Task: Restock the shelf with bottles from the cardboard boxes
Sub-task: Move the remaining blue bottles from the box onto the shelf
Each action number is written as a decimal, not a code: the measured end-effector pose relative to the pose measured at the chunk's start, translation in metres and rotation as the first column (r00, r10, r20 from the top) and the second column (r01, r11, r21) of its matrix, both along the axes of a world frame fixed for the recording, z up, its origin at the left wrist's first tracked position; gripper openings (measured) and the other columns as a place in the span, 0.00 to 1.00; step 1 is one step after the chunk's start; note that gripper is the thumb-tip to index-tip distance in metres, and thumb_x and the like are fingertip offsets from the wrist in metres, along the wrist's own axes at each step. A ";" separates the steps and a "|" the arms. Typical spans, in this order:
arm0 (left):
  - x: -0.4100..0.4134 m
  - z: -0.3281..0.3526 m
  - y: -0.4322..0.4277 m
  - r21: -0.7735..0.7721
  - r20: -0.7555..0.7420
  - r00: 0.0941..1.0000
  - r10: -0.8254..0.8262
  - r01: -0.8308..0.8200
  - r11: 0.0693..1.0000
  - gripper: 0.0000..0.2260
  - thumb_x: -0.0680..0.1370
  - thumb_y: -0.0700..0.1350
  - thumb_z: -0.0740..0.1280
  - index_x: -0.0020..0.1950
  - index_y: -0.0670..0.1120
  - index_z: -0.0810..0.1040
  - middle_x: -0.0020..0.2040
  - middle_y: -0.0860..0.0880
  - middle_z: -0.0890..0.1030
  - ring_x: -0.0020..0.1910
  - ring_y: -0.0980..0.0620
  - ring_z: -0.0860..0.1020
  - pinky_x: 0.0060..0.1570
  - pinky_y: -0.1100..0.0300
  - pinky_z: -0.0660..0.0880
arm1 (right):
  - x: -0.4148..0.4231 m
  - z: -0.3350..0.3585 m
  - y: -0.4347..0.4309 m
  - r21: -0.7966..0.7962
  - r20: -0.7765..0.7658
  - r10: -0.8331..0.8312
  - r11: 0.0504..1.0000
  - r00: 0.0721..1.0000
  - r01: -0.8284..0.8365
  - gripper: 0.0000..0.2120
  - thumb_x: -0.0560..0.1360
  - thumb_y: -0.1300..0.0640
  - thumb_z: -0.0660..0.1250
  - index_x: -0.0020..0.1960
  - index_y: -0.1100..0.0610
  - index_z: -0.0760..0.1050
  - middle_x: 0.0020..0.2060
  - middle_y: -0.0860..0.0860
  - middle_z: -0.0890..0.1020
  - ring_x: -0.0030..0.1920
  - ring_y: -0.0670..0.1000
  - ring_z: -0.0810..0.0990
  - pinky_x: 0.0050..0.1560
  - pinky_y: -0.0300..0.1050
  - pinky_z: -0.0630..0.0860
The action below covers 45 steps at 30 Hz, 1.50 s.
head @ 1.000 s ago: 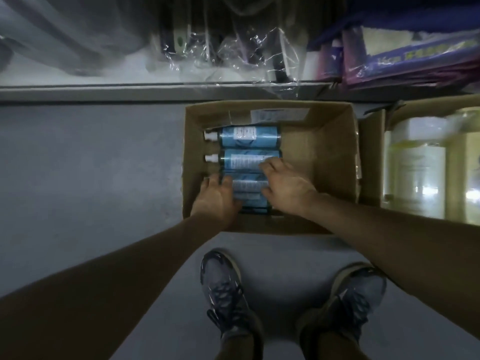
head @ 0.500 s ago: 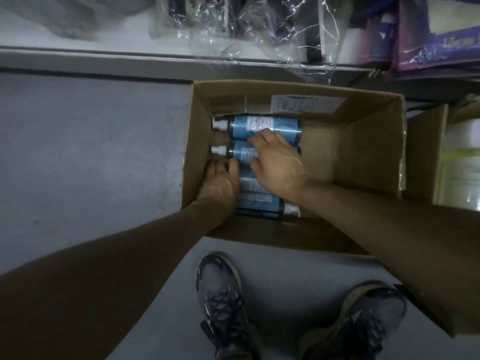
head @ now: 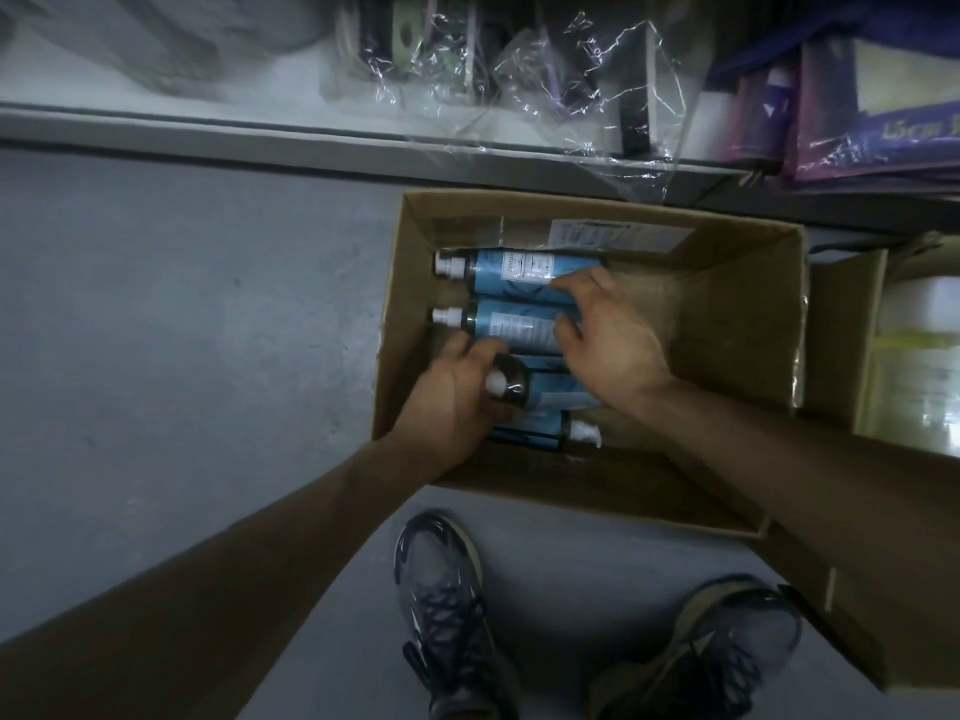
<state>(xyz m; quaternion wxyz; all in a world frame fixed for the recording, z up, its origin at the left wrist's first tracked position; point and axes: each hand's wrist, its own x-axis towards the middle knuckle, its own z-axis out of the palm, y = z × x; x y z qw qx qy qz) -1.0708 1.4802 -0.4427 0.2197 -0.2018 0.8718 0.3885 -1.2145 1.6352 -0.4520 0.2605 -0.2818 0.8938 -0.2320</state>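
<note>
Bottles in box on grey floor.

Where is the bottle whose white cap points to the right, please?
In the head view, that bottle lies in the left half of the cardboard box, by its near wall, right beside the tilted bottle that the left hand grips.

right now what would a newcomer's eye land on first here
Two bare arms reach down into an open cardboard box on the grey floor, where blue-labelled bottles lie on their sides along its left half. The left hand grips one bottle by its capped end, tipped up from the row, while the right hand rests across the two farthest bottles. Clear plastic wrap hangs off the shelf edge just beyond the box.
</note>
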 end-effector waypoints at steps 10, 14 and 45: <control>0.000 0.001 0.006 0.459 0.290 0.783 0.550 -0.618 0.638 0.15 0.75 0.41 0.80 0.58 0.55 0.83 0.54 0.56 0.83 0.47 0.66 0.83 0.44 0.73 0.78 | -0.019 -0.008 -0.047 0.026 0.114 0.349 0.935 0.930 -0.354 0.22 0.85 0.52 0.66 0.78 0.52 0.73 0.73 0.50 0.77 0.73 0.53 0.73 0.74 0.50 0.69; 0.002 -0.006 0.005 0.461 0.400 0.669 0.627 -0.738 0.494 0.18 0.75 0.37 0.79 0.65 0.44 0.84 0.59 0.47 0.85 0.56 0.52 0.83 0.58 0.60 0.82 | -0.017 -0.017 -0.079 0.104 0.180 0.470 0.864 0.864 -0.492 0.23 0.82 0.49 0.70 0.76 0.50 0.75 0.71 0.51 0.78 0.71 0.56 0.76 0.71 0.54 0.72; -0.055 0.017 0.021 0.572 0.059 0.785 0.617 -0.533 0.623 0.18 0.80 0.45 0.76 0.69 0.55 0.80 0.66 0.55 0.82 0.66 0.54 0.81 0.64 0.50 0.81 | -0.002 0.012 0.070 -0.096 0.237 -0.255 0.954 0.937 0.284 0.41 0.71 0.55 0.82 0.78 0.43 0.66 0.71 0.42 0.76 0.70 0.44 0.75 0.71 0.46 0.74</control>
